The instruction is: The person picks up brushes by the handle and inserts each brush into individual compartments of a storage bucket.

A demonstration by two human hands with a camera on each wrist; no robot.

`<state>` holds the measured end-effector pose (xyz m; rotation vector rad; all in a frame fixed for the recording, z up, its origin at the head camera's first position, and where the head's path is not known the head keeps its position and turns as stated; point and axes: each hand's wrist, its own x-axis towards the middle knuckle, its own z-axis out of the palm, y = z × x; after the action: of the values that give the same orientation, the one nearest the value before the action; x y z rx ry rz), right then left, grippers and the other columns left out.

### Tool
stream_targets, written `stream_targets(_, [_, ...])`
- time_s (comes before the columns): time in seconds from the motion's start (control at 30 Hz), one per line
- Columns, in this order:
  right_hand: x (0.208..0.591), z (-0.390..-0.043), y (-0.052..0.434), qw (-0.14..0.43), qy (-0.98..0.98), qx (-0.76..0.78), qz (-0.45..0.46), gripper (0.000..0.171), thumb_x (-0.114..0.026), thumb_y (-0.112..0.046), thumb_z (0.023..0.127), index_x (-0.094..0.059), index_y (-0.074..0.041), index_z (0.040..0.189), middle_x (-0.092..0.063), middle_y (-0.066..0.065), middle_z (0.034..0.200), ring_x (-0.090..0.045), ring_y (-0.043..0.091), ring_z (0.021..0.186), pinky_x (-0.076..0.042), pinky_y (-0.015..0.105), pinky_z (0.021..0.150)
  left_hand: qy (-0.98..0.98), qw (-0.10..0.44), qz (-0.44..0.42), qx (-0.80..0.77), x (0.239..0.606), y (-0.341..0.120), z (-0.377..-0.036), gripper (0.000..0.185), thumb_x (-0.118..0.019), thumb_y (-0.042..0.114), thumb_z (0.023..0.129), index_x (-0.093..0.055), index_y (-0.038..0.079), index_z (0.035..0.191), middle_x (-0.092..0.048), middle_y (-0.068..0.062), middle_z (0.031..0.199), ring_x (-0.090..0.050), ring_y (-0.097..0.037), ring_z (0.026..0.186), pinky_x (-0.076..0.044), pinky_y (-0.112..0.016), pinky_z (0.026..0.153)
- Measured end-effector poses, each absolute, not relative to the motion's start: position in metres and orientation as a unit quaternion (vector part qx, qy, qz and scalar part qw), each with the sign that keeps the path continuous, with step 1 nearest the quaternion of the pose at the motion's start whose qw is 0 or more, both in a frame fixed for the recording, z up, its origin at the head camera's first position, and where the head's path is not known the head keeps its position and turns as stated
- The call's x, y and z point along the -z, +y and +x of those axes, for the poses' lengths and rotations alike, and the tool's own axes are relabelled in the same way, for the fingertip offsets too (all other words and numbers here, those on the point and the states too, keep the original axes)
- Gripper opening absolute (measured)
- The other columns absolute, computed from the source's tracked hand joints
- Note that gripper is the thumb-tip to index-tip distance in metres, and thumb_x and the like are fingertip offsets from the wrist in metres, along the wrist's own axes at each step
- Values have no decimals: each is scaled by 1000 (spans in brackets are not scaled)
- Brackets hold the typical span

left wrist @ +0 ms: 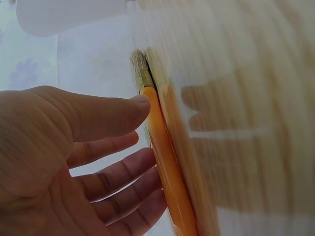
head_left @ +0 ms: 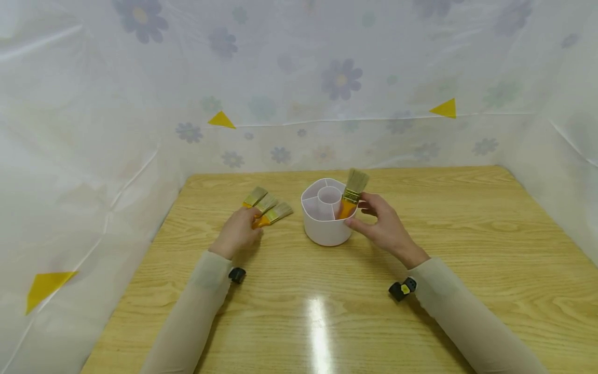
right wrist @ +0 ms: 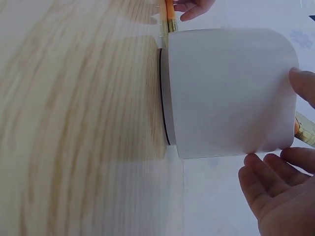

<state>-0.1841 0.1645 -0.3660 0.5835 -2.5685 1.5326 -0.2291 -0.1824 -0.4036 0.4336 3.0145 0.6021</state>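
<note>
A white round holder (head_left: 325, 224) with several compartments stands mid-table. One orange-handled brush (head_left: 352, 193) stands in it, bristles up. My right hand (head_left: 382, 224) is beside the holder's right side, with loosely spread fingers next to the brush handle and the thumb by the wall. In the right wrist view the right hand (right wrist: 281, 196) brackets the holder (right wrist: 226, 88) without closing on it. Three more brushes (head_left: 268, 209) lie fanned on the table to the left. My left hand (head_left: 239, 232) rests over their handles. Its fingertips (left wrist: 147, 169) and thumb touch an orange handle (left wrist: 166, 162).
The wooden table (head_left: 467, 234) is walled on three sides by floral plastic sheeting (head_left: 341, 78) with yellow triangle markers. Bare wood lies in front of and to the right of the holder. A light glare marks the near middle of the table.
</note>
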Motion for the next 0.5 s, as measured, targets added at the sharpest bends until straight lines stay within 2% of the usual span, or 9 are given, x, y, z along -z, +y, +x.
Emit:
stream_targets(0.27, [366, -183, 163, 57, -844, -496, 195, 59, -73, -12, 85, -46, 4, 135, -47, 21, 125, -49, 37, 114, -39, 54, 99, 967, 28, 146, -205, 404, -182, -229, 39, -69, 12, 87, -59, 0, 123, -61, -16, 116, -59, -29, 98, -48, -46, 83])
stream_targets(0.5, [368, -184, 162, 63, -839, -508, 186, 64, -73, -11, 84, -41, 6, 136, -48, 21, 127, -50, 38, 114, -39, 53, 99, 968, 26, 148, -203, 405, -182, -228, 40, -69, 12, 87, -59, 0, 123, -61, -16, 113, -58, -29, 99, -47, -46, 86])
